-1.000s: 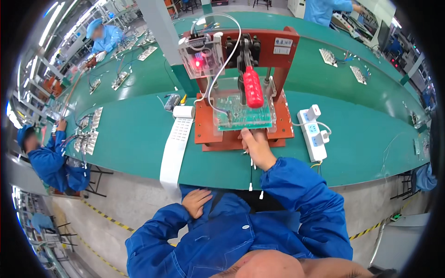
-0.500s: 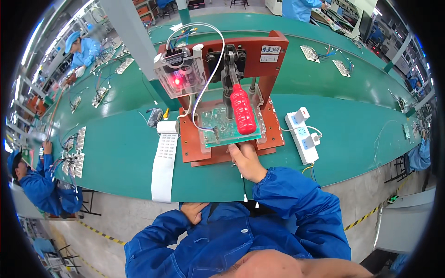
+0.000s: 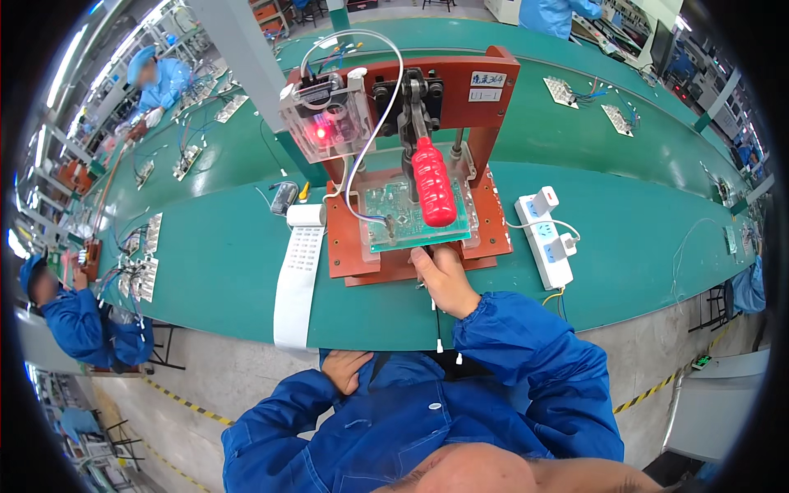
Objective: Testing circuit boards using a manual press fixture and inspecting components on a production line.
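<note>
A green circuit board (image 3: 403,228) lies in the clear plastic bed of a red test fixture (image 3: 485,205). Over the board hangs a toggle clamp with a red ribbed handle (image 3: 433,182), its lever pointing down toward me. My right hand (image 3: 446,281) is at the front of the fixture, just below the board's near edge. Its fingers are curled and partly hidden; what they grip does not show. Beneath that hand, a black cable (image 3: 437,320) hangs with white connectors over the table edge. My left hand (image 3: 345,368) rests flat on my lap, holding nothing.
A clear box with a red light (image 3: 323,131) is fixed at the fixture's upper left. Left of the fixture a printed paper strip (image 3: 297,283) unrolls over the edge; a white power strip (image 3: 542,242) stands right. Co-workers sit along the green bench (image 3: 222,271).
The view has shifted slightly, so the fixture sits a little higher and further right in the picture. My right hand stays under the board's front edge; my left hand stays on my lap.
</note>
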### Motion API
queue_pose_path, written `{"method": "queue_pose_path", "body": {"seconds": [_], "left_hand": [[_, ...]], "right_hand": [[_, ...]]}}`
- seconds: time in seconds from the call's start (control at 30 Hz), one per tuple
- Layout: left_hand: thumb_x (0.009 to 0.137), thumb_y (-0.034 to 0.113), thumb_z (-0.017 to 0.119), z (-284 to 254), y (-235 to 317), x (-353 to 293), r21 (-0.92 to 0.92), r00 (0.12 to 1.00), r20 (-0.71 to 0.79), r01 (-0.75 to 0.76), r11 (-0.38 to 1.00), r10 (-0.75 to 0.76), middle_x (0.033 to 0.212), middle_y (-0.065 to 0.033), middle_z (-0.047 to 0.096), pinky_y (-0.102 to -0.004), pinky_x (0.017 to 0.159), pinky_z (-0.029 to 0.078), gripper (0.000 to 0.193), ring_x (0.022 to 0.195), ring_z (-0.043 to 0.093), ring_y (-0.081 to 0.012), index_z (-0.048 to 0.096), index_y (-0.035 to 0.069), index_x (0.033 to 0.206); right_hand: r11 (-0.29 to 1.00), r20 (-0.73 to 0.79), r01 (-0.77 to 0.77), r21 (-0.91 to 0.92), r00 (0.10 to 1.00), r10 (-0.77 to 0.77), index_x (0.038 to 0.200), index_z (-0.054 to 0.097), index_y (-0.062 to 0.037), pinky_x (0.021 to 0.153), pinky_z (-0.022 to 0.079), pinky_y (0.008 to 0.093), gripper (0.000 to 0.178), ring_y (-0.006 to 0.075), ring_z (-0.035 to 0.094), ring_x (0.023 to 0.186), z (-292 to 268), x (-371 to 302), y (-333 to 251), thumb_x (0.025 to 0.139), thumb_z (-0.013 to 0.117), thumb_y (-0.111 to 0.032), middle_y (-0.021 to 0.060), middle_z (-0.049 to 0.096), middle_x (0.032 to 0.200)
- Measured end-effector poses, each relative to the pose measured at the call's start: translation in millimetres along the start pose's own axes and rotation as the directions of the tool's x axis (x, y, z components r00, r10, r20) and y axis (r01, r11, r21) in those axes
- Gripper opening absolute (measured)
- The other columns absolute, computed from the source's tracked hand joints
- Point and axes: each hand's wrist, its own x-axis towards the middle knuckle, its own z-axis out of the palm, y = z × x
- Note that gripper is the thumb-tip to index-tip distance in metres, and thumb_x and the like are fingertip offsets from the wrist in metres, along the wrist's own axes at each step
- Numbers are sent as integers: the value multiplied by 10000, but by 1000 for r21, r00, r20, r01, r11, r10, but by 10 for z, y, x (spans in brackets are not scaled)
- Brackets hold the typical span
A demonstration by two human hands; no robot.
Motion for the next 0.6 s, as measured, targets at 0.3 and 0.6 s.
{"method": "queue_pose_path", "body": {"seconds": [0.3,0.6], "left_hand": [[693,162,554,51,-37,36,13,998,-44,-43,999,44,1333,-188,638,-485,1072,422,597,1232,596,-373,672,36,1264],[705,173,541,-6,4,49,40,998,-36,-47,998,48,1348,-181,632,-489,1083,409,592,1245,587,-366,667,44,1270]], "right_hand": [[997,-27,15,-72,999,-17,1056,575,15,544,381,258,472,89,475,597,-46,0,43,1051,536,-456,18,530,708],[999,-36,17,-41,999,-18,1046,558,8,557,388,252,468,90,470,608,-38,-7,44,1064,502,-457,27,517,714]]}}
